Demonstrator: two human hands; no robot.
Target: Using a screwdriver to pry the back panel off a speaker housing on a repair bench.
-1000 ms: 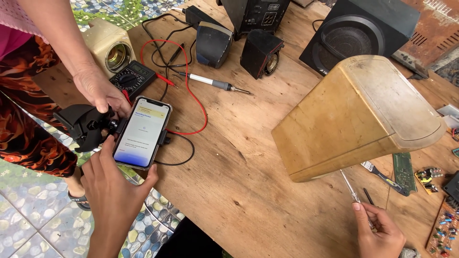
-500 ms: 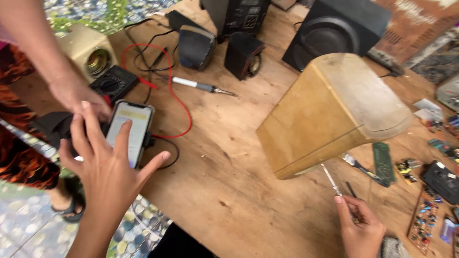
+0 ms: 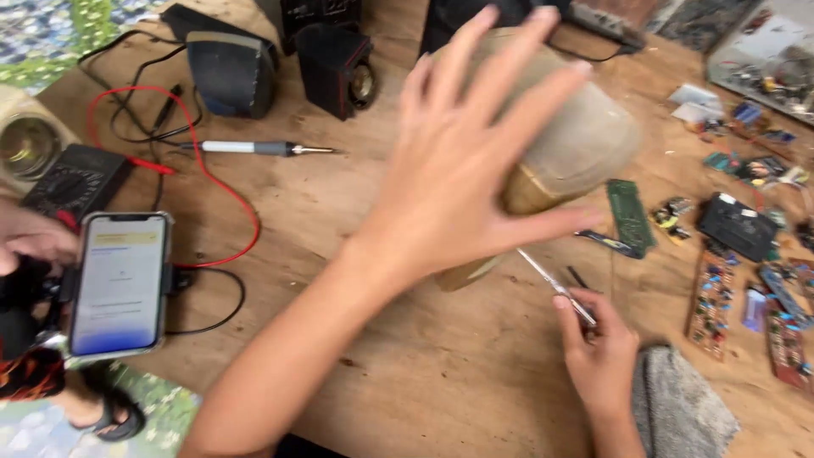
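Left hand (image 3: pixel 462 182) is up at frame centre, forearm running in from the lower left, fingers (image 3: pixel 509 64) spread wide and straight, palm facing down over the tan wooden speaker cabinet (image 3: pixel 577 140). Whether the palm actually touches the wood, I cannot tell; the hand covers much of it. The cabinet lies on its side on the brown wooden worktop (image 3: pixel 339 254), centre to upper right of the frame.

Right hand (image 3: pixel 598 343) sits low, right of centre, fingers curled and pinching a thin metal screwdriver (image 3: pixel 555 284), the shaft angling up-left toward the cabinet's lower edge. A grey cloth (image 3: pixel 682 407) lies just beside that wrist.

At the left edge, another person's hand (image 3: pixel 30 246) steadies a smartphone with a lit screen (image 3: pixel 119 284). In the upper left lie a white-handled soldering iron (image 3: pixel 254 148) and a red wire (image 3: pixel 212 182). Green circuit board (image 3: pixel 629 212) rests right of the cabinet.
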